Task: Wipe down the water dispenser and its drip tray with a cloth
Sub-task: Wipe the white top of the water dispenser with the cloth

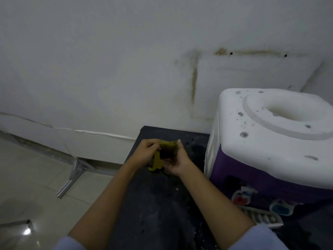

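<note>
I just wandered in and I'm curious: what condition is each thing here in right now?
Cloth: yellow-green, bunched and folded, held up off the counter.
Left hand: fingers closed on the cloth.
Right hand: fingers closed on the cloth.
Water dispenser: upright, no bottle on top, white lid dotted with dark specks.
Drip tray: in place under the two taps, untouched.
Counter: dark, speckled, apparently with wet patches.

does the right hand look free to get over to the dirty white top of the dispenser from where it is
Probably yes. The right hand holds the cloth with the left hand, and nothing stands between it and the dispenser top beside it.
</note>
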